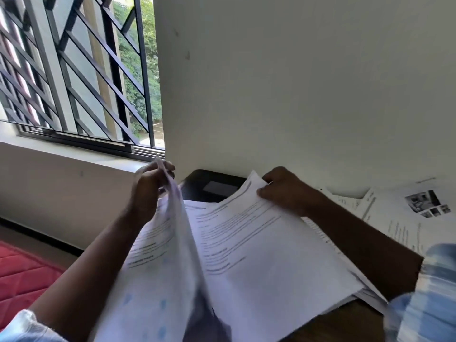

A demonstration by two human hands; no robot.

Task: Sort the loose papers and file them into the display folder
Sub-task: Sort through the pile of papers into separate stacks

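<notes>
Black device (214, 186) behind papers (259, 243); red mat (22, 275) left.

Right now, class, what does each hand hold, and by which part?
Left hand pinches raised sheet, top corner. Right hand grips top page, far corner.

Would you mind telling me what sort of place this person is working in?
Probably a room in a home rather than an office: a barred window looking onto trees, a red quilted mat low on the left, and a table against a bare wall with papers spread on it.
</notes>
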